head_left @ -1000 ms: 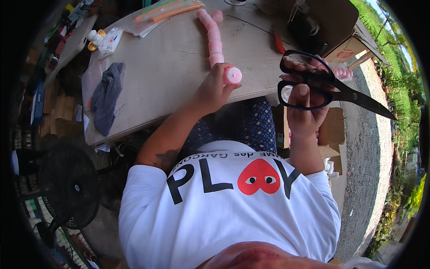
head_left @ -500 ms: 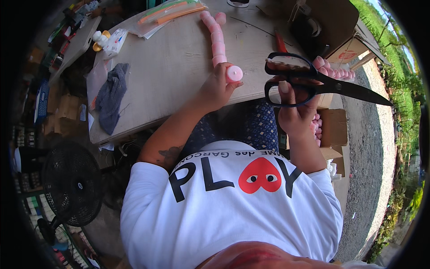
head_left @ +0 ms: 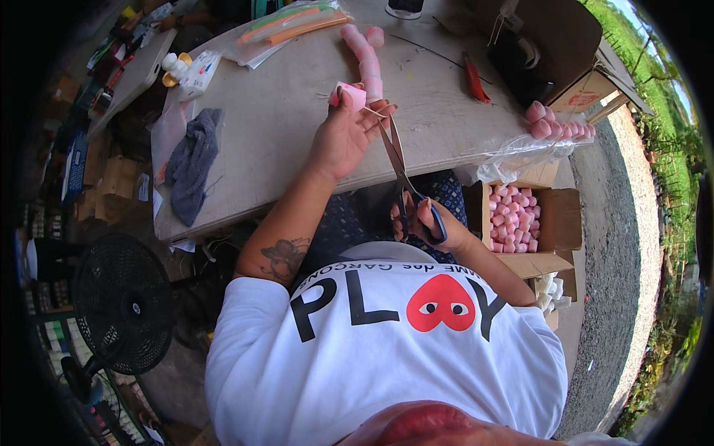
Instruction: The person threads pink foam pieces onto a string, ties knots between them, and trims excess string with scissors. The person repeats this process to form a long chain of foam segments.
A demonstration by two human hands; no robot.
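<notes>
My left hand (head_left: 336, 141) is closed around a pink candle (head_left: 348, 96), tipped on its side above the table's near edge. A pale wick (head_left: 374, 113) sticks out of the candle toward the right. In my right hand (head_left: 425, 220) are dark-handled scissors (head_left: 402, 169), my fingers through the loops. The blades point up and away from me, slightly parted, with their tips at the wick by my left fingers. Whether they touch the wick I cannot tell. Just beyond my left hand, a line of pink candles (head_left: 367, 65) runs toward the table's far side.
A cardboard box (head_left: 559, 219) of pink candles stands right of my lap. More pink candles (head_left: 547, 126) sit on clear plastic (head_left: 513, 156) at the table's right edge. Red-handled tool (head_left: 474, 78), grey cloth (head_left: 192, 167) and plastic packet (head_left: 286, 26) lie on the table. A black fan (head_left: 123, 305) stands left.
The scissors have swung from the upper right down to my lap, blades now at the wick. My left hand has turned the candle onto its side and shifted slightly left.
</notes>
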